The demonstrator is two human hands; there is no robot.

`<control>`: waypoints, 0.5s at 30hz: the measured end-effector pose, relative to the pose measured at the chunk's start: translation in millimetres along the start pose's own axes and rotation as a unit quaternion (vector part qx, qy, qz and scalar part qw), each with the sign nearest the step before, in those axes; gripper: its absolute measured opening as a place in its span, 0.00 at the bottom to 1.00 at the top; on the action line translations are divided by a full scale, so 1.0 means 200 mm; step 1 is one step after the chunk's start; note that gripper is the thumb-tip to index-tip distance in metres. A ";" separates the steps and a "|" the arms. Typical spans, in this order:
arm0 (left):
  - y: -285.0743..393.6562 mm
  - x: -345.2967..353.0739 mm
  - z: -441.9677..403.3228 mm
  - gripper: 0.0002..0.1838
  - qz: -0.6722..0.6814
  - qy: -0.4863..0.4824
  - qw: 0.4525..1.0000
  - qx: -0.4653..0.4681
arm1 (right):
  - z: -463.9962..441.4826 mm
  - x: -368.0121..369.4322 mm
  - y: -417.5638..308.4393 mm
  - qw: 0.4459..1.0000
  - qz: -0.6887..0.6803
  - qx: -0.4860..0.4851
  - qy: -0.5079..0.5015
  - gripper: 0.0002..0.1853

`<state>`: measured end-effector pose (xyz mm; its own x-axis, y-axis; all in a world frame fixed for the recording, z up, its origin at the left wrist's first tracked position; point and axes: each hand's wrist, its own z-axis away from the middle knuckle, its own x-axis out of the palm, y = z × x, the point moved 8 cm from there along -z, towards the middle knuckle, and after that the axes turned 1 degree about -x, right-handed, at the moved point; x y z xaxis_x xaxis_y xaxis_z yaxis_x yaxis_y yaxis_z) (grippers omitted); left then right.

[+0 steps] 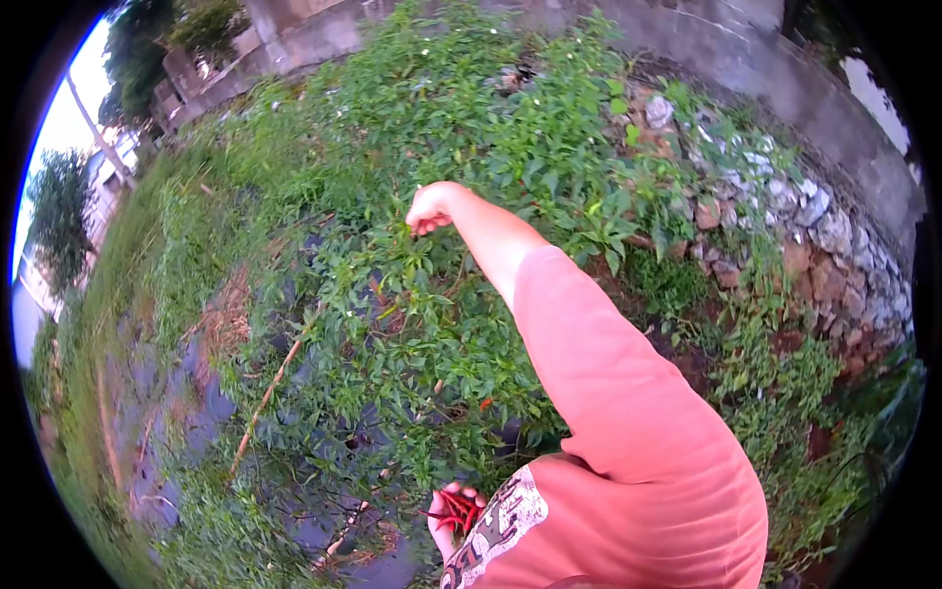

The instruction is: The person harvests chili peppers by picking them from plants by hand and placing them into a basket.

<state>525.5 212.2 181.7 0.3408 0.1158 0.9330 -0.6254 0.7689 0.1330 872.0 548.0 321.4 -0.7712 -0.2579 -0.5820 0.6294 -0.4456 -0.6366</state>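
Low in the view, my left hand (439,530) is cupped around several red chili peppers (459,510), partly covered by my shirt. My right hand (430,209) reaches out at the end of a stretched arm, over the leafy tops of the chili plants (422,294). Its fingers are curled in, and whatever they may hold is hidden. Below it, an orange-red chili pepper (486,403) hangs among the leaves.
A thin wooden stick (265,407) leans among the plants at left. Dark plastic sheeting (201,393) covers ground between rows. A pile of stones (800,221) lies at right, before a concrete wall (677,44).
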 end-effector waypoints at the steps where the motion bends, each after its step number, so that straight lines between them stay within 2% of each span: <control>1: 0.00 0.01 0.00 0.20 0.003 -0.001 1.000 0.003 | -0.03 0.02 0.01 1.000 -0.020 -0.002 -0.012 0.07; 3: 0.00 0.03 0.00 0.19 -0.022 0.008 1.000 0.015 | -0.01 0.03 0.01 0.998 -0.062 -0.018 -0.006 0.07; 8: -0.02 0.06 -0.01 0.19 -0.051 0.016 0.999 0.012 | 0.09 0.01 0.01 0.998 -0.038 -0.047 0.030 0.08; 12: -0.03 0.08 -0.04 0.19 -0.054 0.038 0.998 0.010 | 0.11 -0.02 0.03 0.986 -0.145 -0.075 0.044 0.10; 14: -0.04 0.08 -0.04 0.19 -0.065 0.032 0.997 0.010 | 0.06 -0.08 0.03 0.990 -0.018 -0.088 0.107 0.17; 15: -0.05 0.10 -0.05 0.19 -0.050 0.026 0.998 0.002 | 0.14 -0.10 0.01 0.986 -0.010 -0.100 0.133 0.26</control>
<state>545.2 212.8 195.4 0.4382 0.0709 0.8961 -0.5885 0.7762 0.2264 886.6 529.2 346.4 -0.7487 -0.0056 -0.6628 0.6404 -0.2640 -0.7212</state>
